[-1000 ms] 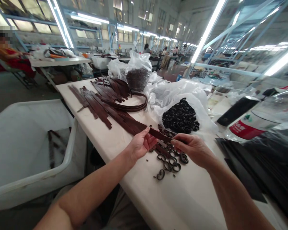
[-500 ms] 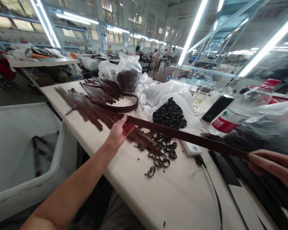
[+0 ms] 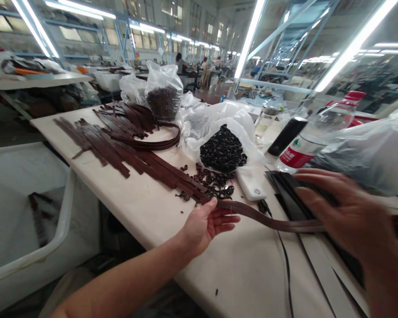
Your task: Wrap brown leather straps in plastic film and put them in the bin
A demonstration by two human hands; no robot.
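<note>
A long dark brown strap (image 3: pixel 268 218), leather-like, sags in a curve across the table. My left hand (image 3: pixel 202 225) pinches it between thumb and index finger, the other fingers loosely spread below. My right hand (image 3: pixel 348 212), blurred, has its fingers stretched out over black flat strips (image 3: pixel 287 185). The brown strap runs behind this hand and shows again at the right edge; whether the hand touches it is hidden. Beyond my left hand lie many brown strips (image 3: pixel 152 165) and small dark rings (image 3: pixel 219 187).
An open plastic bag holds black rings (image 3: pixel 223 150). Beside it are a white power bank (image 3: pixel 250 183) with a cable, a black cylinder (image 3: pixel 287 134) and a bottle with a red label (image 3: pixel 298 152). A white bin (image 3: pixel 64 212) stands left of the table.
The strap was stretched taut between both hands and now hangs slack. My left hand has moved right and nearer. My right hand has come further into view, its fingers no longer pinching the strap's end.
</note>
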